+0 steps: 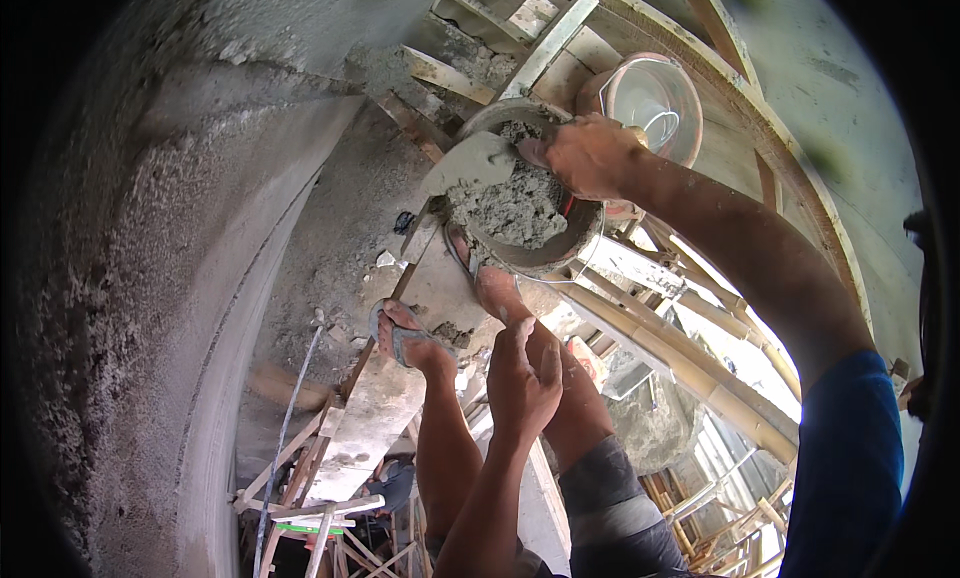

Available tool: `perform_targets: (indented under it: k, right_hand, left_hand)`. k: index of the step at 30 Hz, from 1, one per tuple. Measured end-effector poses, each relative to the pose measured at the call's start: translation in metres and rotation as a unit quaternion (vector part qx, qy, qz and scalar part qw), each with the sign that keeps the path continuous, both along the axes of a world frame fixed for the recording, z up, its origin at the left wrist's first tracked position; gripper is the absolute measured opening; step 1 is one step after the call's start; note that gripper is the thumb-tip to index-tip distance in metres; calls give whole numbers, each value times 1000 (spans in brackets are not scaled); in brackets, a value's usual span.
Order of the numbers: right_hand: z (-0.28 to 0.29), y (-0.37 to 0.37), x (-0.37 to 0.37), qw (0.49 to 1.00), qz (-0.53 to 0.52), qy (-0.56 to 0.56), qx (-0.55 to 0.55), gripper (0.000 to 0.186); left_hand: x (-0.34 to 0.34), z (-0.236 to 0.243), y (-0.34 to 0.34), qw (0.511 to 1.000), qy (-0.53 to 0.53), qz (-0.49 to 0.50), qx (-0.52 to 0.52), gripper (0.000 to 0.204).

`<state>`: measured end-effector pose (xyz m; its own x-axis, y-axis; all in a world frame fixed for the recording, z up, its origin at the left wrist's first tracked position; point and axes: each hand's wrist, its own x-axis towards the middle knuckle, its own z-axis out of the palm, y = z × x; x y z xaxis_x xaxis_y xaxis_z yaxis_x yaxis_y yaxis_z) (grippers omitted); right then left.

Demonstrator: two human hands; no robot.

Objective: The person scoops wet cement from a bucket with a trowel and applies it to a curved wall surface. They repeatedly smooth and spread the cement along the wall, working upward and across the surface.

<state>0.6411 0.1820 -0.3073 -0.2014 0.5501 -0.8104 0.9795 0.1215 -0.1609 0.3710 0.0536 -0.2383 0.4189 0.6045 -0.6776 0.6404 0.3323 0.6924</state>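
Note:
My right hand [597, 158] is closed around the handle of a trowel [470, 164], whose broad grey blade lies over the left rim of a bucket [583, 240]. Wet grey mortar [515, 213] fills much of that bucket. A second, reddish bucket [690, 103] with a wire handle stands just beyond it, looking mostly bare inside. My left hand [522, 386] hangs in the air above my legs, thumb and forefinger apart, holding nothing visible. Its other fingers are partly hidden.
My feet in flip-flops [392, 333] stand on a narrow plank [375, 418] high above a lower level. A rough plastered wall [240, 208] rises at left. Bamboo poles [700, 378] and timber run at right. A curved wooden frame [800, 178] borders the far right. Another person [397, 483] is below.

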Motion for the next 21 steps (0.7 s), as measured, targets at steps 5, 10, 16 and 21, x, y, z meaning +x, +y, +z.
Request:
perform_targets:
  k: [5,10,16,21]
  right_hand:
    - [-12,-34,10,997,72,33,24,41]
    - [27,-58,22,994,-63,-13,-86,44]
    - [63,-85,1,996,-55,-61,38,40]
    - [83,-40,-22,993,-49,-97,50,35]
  left_hand:
    - [3,4,8,1000,-13,24,-1,39]
    - [5,9,11,998,-40,38,-25,40]
    - [8,14,15,997,-49,54,-11,42]
    - [8,17,15,998,-42,50,0,37]
